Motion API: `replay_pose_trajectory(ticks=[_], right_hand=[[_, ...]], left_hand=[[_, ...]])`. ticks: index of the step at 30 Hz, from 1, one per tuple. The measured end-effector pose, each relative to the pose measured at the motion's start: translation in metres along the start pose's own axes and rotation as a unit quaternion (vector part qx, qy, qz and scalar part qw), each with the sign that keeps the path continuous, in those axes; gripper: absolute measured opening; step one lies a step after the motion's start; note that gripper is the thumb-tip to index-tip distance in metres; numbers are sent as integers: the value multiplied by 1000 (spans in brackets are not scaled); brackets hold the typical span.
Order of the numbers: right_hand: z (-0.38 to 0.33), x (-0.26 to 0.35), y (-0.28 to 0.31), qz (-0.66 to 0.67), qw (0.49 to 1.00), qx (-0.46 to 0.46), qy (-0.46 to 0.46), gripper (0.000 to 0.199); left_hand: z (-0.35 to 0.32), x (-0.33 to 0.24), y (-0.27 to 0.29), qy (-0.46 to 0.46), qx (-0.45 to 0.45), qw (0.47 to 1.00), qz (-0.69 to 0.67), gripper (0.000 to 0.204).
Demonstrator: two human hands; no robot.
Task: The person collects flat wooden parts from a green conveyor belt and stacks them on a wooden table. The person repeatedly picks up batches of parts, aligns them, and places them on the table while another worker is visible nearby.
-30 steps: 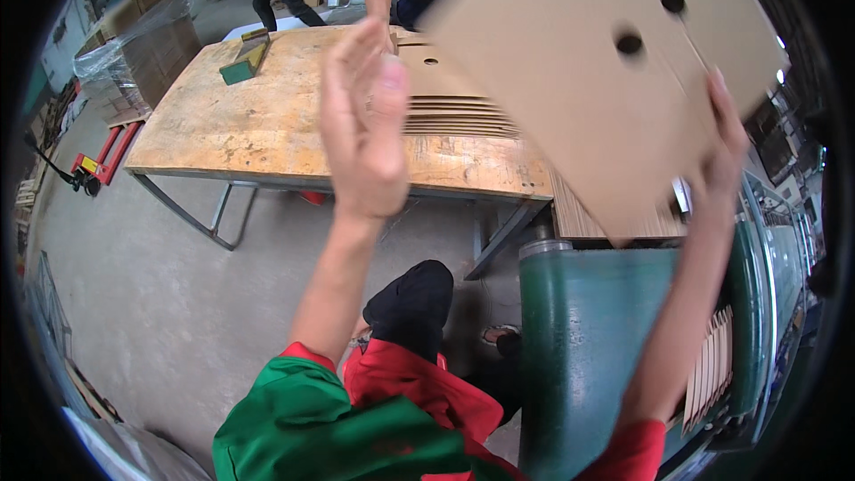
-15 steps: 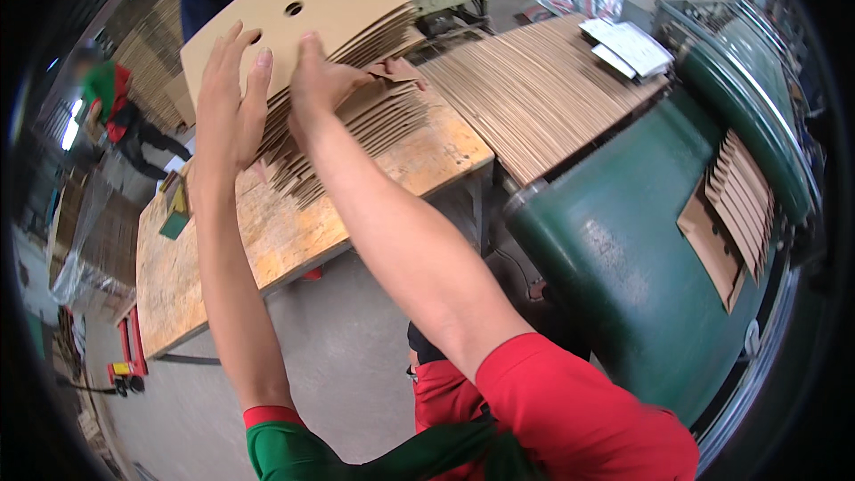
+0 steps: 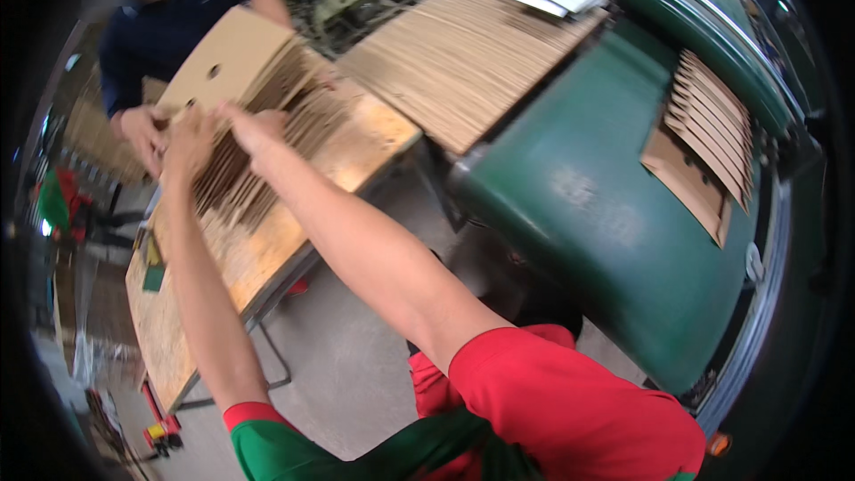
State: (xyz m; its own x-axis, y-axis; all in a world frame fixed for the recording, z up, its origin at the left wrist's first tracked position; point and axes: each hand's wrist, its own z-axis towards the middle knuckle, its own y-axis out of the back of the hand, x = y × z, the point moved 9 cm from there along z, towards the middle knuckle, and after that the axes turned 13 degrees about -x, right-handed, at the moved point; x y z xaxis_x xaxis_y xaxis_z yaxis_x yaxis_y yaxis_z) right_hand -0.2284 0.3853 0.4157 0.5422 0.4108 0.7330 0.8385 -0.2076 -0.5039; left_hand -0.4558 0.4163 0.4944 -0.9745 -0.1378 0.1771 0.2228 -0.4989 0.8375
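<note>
A co-worker's hand (image 3: 142,132) steadies the far side of the leaning stack of die-cut cardboard blanks (image 3: 258,107) on the plywood table (image 3: 223,258); the left hand (image 3: 189,142) and right hand (image 3: 254,129) press flat, fingers spread narrow, against its near edges, seemingly to square it; right of the fingers, more blanks ride the green machine (image 3: 588,205).

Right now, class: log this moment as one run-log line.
left hand: on cardboard stack | right hand: on cardboard stack | co-worker's hand: at stack's far end | stack on wooden table
</note>
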Motion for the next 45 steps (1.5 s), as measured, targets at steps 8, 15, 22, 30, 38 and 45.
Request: replay_pose_trajectory(ticks=[8,15,22,30,38,45], right_hand=[[-57,94,283,-307,848,91,422,50],[-198,221,648,-726,446,-303,428,118],[-227,241,759,-783,363,-304,403,124],[-224,241,720,-792,129,-335,494,59],[-196,256,729,-774,132,-448,427,42],[-177,256,755,-793,162,-423,408,35]], left_hand=[[9,53,0,-74,-70,995,20,42],[10,-30,62,-76,-110,990,50,52],[-76,-373,134,-116,-246,902,-336,42],[-213,-724,176,-391,-20,703,-594,48],[-258,-822,181,-425,-28,634,-645,60],[-266,-812,156,-432,-21,629,-646,55]])
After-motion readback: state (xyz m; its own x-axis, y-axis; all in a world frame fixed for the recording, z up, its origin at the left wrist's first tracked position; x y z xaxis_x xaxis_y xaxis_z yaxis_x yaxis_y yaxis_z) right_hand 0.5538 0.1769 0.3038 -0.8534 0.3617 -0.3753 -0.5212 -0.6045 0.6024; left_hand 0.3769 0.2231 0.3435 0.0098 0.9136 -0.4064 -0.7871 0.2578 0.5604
